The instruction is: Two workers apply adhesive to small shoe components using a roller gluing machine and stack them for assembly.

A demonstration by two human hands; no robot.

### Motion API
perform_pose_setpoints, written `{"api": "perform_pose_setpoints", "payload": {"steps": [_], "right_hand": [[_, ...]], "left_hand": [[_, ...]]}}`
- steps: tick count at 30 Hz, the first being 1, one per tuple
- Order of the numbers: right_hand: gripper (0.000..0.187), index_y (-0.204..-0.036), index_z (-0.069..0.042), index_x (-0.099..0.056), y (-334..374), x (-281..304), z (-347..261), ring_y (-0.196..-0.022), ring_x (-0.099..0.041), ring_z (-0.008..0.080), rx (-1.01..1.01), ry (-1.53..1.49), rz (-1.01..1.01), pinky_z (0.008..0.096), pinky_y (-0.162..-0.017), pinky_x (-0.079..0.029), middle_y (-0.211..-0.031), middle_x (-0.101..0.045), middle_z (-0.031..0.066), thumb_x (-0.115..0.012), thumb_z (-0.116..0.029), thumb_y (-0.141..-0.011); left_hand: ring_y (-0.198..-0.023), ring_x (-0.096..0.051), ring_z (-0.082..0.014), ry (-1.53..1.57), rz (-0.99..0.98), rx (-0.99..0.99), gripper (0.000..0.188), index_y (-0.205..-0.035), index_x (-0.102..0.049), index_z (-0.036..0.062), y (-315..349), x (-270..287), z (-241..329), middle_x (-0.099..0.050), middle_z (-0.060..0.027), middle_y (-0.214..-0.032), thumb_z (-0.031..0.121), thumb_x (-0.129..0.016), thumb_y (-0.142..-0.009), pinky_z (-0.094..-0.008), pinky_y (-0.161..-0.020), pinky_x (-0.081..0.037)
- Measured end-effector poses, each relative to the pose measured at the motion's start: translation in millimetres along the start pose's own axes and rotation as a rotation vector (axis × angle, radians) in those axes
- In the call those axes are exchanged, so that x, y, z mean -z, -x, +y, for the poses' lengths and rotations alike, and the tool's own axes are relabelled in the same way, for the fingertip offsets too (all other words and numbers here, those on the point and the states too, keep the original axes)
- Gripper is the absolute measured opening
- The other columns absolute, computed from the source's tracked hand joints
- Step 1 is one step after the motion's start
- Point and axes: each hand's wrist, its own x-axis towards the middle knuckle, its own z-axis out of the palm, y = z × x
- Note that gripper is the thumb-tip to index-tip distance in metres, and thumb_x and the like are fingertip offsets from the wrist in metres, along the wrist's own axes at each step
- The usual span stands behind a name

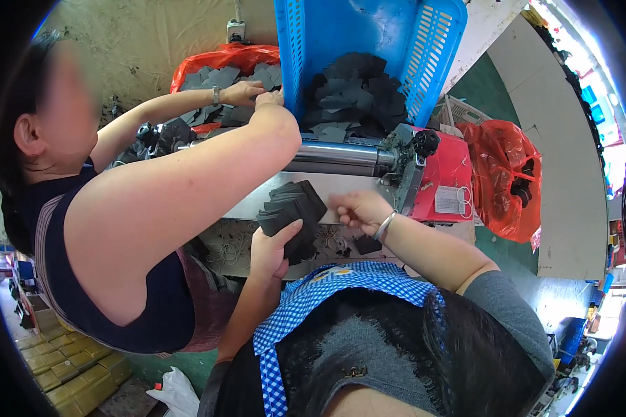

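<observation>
My left hand (pixel 267 251) is closed around a fanned stack of thin black pieces (pixel 292 208), its thumb pressed along the near side. They look like flat, roughly rectangular cut sheets; I cannot make out their material. Just right of the stack is my right hand (pixel 363 210), a bracelet on its wrist. Its fingers are loosely bent and apart, the foremost fingertip blurred, and no piece shows in them. Both hands are above the light plate (pixel 257 199) at the front of a machine with a shiny metal roller (pixel 334 157).
A blue basket (pixel 289 55) of dark pieces stands behind the roller. Left of it, a person's hands (pixel 247 92) reach over a red bag (pixel 188 64) of grey pieces; their arm crosses at left. Right are the machine's red housing (pixel 442 163) and another red bag (pixel 501 160).
</observation>
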Motion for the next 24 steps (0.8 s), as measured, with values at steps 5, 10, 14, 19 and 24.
{"api": "perform_pose_setpoints", "payload": {"steps": [5,10,14,19,24], "right_hand": [[0.018,-0.084,-0.003,-0.058,16,-14,-9,-0.052,-0.055,0.0106,0.208,-0.065,0.042,0.0207,-0.046,-0.041,-0.066,-0.058,0.0018,-0.064,-0.02,-0.081],[0.022,-0.083,-0.002,-0.057,5,-6,2,-0.051,-0.054,0.0099,0.13,0.171,-0.126,0.0198,-0.044,-0.042,-0.066,-0.057,0.0034,-0.066,-0.022,-0.079],[0.021,-0.08,-0.003,-0.056,0,2,0,-0.048,-0.053,0.0094,0.091,0.009,0.057,0.0182,-0.041,-0.04,-0.063,-0.056,0.0018,-0.066,-0.021,-0.08],[0.017,-0.084,-0.002,-0.057,9,-7,-4,-0.057,-0.058,0.0118,0.242,-0.073,0.006,0.0196,-0.049,-0.045,-0.073,-0.06,0.0053,-0.062,-0.018,-0.083],[0.017,-0.081,-0.003,-0.056,7,-6,6,-0.051,-0.051,0.0089,0.159,0.096,-0.247,0.0197,-0.046,-0.04,-0.066,-0.055,0.0023,-0.065,-0.017,-0.08]], "left_hand": [[-0.083,-0.06,-0.0194,0.004,-0.015,-0.005,0.03,-0.099,-0.058,-0.0044,0,-1,3,-0.061,-0.0105,-0.095,-0.003,-0.067,-0.071,-0.032,-0.076,-0.049],[-0.083,-0.061,-0.0199,-0.032,-0.026,0.011,0.031,-0.1,-0.058,-0.0046,1,-4,2,-0.062,-0.0112,-0.095,-0.003,-0.067,-0.071,-0.0322,-0.075,-0.049],[-0.082,-0.061,-0.0205,-0.019,-0.049,-0.006,0.031,-0.1,-0.059,-0.0039,0,0,7,-0.062,-0.0109,-0.094,-0.003,-0.067,-0.071,-0.0325,-0.074,-0.05],[-0.082,-0.061,-0.0205,-0.039,-0.029,-0.016,0.03,-0.1,-0.059,-0.0032,0,-2,8,-0.062,-0.0104,-0.094,-0.003,-0.067,-0.071,-0.0328,-0.074,-0.05],[-0.082,-0.061,-0.0201,-0.059,-0.068,0.018,0.029,-0.1,-0.059,-0.0032,4,-6,11,-0.062,-0.0102,-0.095,-0.003,-0.067,-0.072,-0.0327,-0.074,-0.05]]}}
